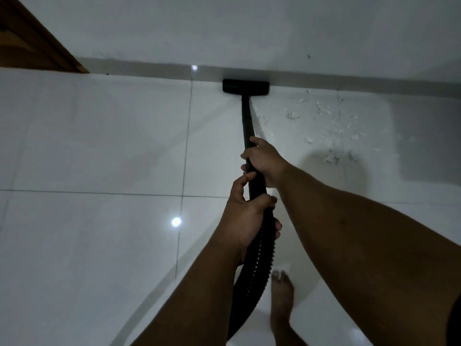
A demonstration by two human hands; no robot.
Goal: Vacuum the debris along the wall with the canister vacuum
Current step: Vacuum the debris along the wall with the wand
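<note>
White tile floor (87,146), vacuum head (245,86) at wall (249,28), well beyond both hands' grip.

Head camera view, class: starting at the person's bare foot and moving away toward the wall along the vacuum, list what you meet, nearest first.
Bare foot → ribbed hose → left hand → right hand → wand → floor nozzle → skirting → wall.

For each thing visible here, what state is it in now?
black vacuum floor head: flat on the tiles, against the skirting
black rigid wand: gripped by the right hand
black ribbed hose: gripped by the left hand
white flaky debris: scattered, not vacuumed
</note>
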